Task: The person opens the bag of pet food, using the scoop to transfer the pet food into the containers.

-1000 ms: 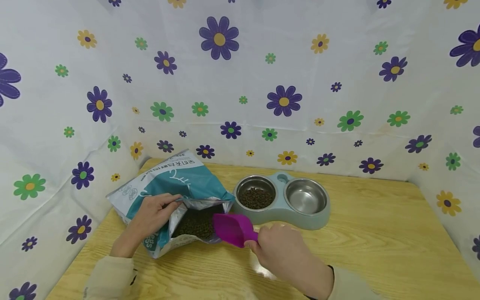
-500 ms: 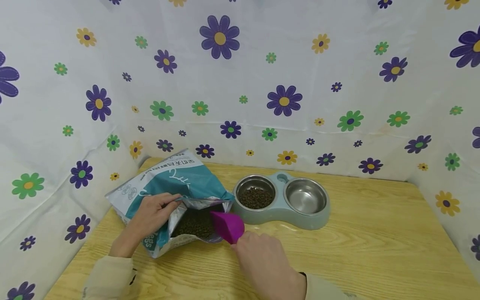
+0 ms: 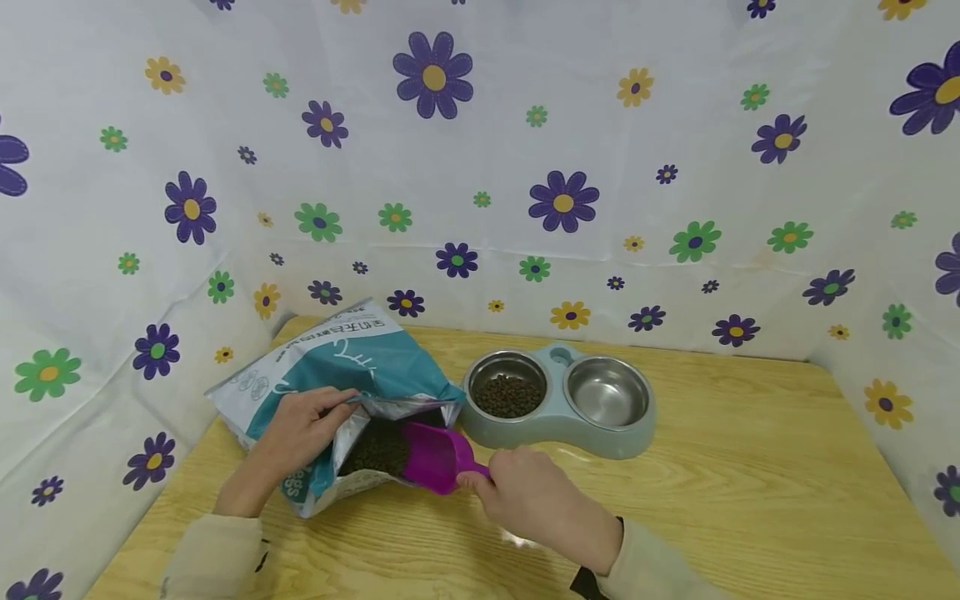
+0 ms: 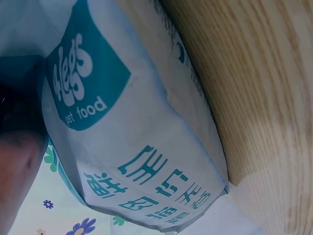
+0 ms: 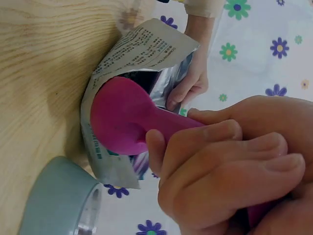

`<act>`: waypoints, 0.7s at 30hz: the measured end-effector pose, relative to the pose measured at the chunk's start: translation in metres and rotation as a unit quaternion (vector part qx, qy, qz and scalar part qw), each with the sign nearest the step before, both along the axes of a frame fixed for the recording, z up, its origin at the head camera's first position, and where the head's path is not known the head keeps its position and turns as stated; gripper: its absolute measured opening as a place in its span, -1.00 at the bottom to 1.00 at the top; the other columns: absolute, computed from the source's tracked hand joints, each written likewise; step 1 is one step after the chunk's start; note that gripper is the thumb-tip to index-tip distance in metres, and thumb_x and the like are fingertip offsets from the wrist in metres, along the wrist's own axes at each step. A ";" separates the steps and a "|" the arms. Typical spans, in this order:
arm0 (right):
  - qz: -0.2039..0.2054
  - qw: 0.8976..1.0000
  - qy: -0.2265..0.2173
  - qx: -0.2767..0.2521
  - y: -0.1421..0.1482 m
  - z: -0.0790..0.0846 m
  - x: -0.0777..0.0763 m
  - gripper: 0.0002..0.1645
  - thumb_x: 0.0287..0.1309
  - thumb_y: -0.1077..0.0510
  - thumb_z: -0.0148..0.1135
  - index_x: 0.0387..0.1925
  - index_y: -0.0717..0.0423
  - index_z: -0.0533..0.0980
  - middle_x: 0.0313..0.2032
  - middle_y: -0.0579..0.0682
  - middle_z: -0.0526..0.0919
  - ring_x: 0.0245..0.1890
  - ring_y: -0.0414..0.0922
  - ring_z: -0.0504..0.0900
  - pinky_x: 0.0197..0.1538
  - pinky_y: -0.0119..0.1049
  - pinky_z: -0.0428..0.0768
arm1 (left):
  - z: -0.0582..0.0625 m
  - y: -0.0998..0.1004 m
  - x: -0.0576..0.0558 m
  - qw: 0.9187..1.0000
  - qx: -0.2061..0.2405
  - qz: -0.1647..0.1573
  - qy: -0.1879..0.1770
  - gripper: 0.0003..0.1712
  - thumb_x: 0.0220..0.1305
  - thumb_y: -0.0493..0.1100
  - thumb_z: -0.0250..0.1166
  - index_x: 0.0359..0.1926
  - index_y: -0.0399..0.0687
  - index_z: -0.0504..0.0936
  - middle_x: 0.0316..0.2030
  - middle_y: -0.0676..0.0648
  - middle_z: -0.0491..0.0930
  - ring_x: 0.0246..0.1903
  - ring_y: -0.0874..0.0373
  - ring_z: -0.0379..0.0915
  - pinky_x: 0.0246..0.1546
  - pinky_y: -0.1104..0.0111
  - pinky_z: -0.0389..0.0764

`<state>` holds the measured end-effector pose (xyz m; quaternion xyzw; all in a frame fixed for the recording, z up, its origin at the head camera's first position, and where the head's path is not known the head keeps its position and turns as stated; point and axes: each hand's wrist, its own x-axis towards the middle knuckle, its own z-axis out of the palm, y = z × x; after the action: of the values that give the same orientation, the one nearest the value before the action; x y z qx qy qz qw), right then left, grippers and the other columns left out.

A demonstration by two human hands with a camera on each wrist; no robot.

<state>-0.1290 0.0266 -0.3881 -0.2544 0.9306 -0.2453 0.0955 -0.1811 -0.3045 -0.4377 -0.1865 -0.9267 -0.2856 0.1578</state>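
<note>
A teal and white pet food bag (image 3: pixel 390 354) lies on its side at the left of the table, its mouth facing right. Brown kibble (image 3: pixel 375 448) shows inside. My left hand (image 3: pixel 303 429) pinches the upper edge of the bag's mouth. With curled fingers my right hand (image 3: pixel 536 496) grips the handle of a magenta scoop (image 3: pixel 437 458), whose front end reaches into the mouth beside the kibble. In the right wrist view the back of the scoop (image 5: pixel 122 115) covers much of the opening. The left wrist view shows the bag's printed side (image 4: pixel 127 142) close up.
A pale blue double-bowl stand (image 3: pixel 555 429) sits behind and right of the bag, close to its corner. The left steel bowl (image 3: pixel 480 367) contains some kibble; bare metal shows in the right bowl (image 3: pixel 606 396). A flower-print cloth (image 3: pixel 510 150) surrounds the wooden table (image 3: pixel 750 483).
The scoop turned away, then tipped back so its hollow shows again, and it sits further left into the bag's mouth. My left hand and the bag stay nearly still.
</note>
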 end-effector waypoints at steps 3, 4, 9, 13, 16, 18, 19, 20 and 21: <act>-0.007 0.998 -0.055 -0.029 0.003 -0.002 -0.005 -0.30 0.44 -0.17 0.18 -0.79 -0.07 0.21 -0.78 -0.21 0.17 -0.75 -0.26 0.19 -0.61 -0.40 0.19 | 0.000 0.000 0.001 1.000 0.000 0.002 0.000 -0.73 0.43 -0.28 0.26 0.04 -0.17 0.78 -0.25 -0.03 0.78 -0.51 0.44 0.35 -0.47 0.45 0.41; -0.010 0.997 -0.069 -0.035 0.003 -0.003 -0.007 -0.30 0.44 -0.18 0.17 -0.79 -0.08 0.21 -0.78 -0.22 0.17 -0.75 -0.26 0.19 -0.60 -0.40 0.19 | 0.000 0.000 0.001 1.000 -0.001 0.003 0.001 -0.74 0.43 -0.28 0.26 0.04 -0.17 0.79 -0.24 -0.03 0.79 -0.50 0.44 0.35 -0.47 0.45 0.42; -0.009 0.993 -0.102 -0.053 0.006 -0.005 -0.014 -0.26 0.45 -0.20 0.15 -0.84 -0.09 0.21 -0.82 -0.24 0.15 -0.77 -0.26 0.15 -0.60 -0.38 0.17 | 0.001 0.000 0.001 1.000 -0.001 0.004 0.002 -0.74 0.43 -0.27 0.26 0.03 -0.16 0.79 -0.25 -0.03 0.79 -0.50 0.44 0.35 -0.47 0.45 0.41; -0.015 0.989 -0.132 -0.065 0.007 -0.007 -0.018 -0.24 0.45 -0.22 0.13 -0.86 -0.09 0.21 -0.86 -0.25 0.16 -0.89 -0.28 0.17 -0.69 -0.39 0.16 | 0.000 -0.001 0.001 1.000 -0.001 0.005 0.000 -0.74 0.43 -0.27 0.25 0.03 -0.16 0.79 -0.24 -0.03 0.79 -0.50 0.45 0.36 -0.47 0.45 0.42; -0.021 0.984 -0.157 -0.075 0.008 -0.009 -0.021 -0.26 0.44 -0.25 0.12 -0.84 -0.08 0.25 -0.87 -0.24 0.19 -0.95 -0.27 0.21 -0.77 -0.39 0.17 | 0.000 0.000 0.001 1.000 -0.006 0.006 0.002 -0.74 0.43 -0.27 0.26 0.03 -0.14 0.79 -0.22 -0.03 0.79 -0.45 0.45 0.41 -0.42 0.44 0.47; -0.021 0.981 -0.175 -0.086 0.009 -0.012 -0.022 -0.28 0.45 -0.26 0.11 -0.82 -0.05 0.32 -0.85 -0.22 0.23 -0.95 -0.26 0.20 -0.78 -0.40 0.18 | 0.000 0.000 0.001 1.000 -0.009 0.008 0.003 -0.74 0.43 -0.27 0.26 0.03 -0.13 0.79 -0.21 -0.02 0.80 -0.42 0.45 0.43 -0.39 0.44 0.50; -0.020 0.978 -0.186 -0.094 0.009 -0.013 -0.023 -0.29 0.45 -0.26 0.11 -0.79 -0.03 0.36 -0.85 -0.21 0.25 -0.95 -0.26 0.20 -0.79 -0.40 0.18 | 0.000 0.000 0.001 1.000 -0.009 0.008 0.004 -0.74 0.43 -0.27 0.26 0.03 -0.14 0.79 -0.20 -0.03 0.80 -0.40 0.45 0.44 -0.38 0.44 0.51; -0.022 0.975 -0.198 -0.102 0.010 -0.015 -0.024 -0.30 0.45 -0.27 0.11 -0.77 0.00 0.41 -0.84 -0.20 0.27 -0.94 -0.27 0.19 -0.79 -0.40 0.18 | 0.000 0.001 0.001 1.000 -0.009 0.007 0.004 -0.74 0.43 -0.27 0.26 0.03 -0.14 0.79 -0.20 -0.03 0.80 -0.41 0.45 0.44 -0.38 0.44 0.51; -0.022 0.971 -0.211 -0.112 0.011 -0.017 -0.025 -0.30 0.45 -0.27 0.10 -0.73 0.05 0.46 -0.83 -0.19 0.28 -0.93 -0.27 0.18 -0.79 -0.40 0.17 | 0.000 0.001 0.001 1.000 -0.009 0.006 0.004 -0.74 0.43 -0.27 0.26 0.03 -0.14 0.79 -0.20 -0.04 0.80 -0.40 0.45 0.45 -0.38 0.44 0.51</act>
<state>-0.1540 0.0374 -0.4051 -0.1853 0.8614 -0.3985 0.2547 -0.1797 -0.3035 -0.4372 -0.1830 -0.9296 -0.2758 0.1619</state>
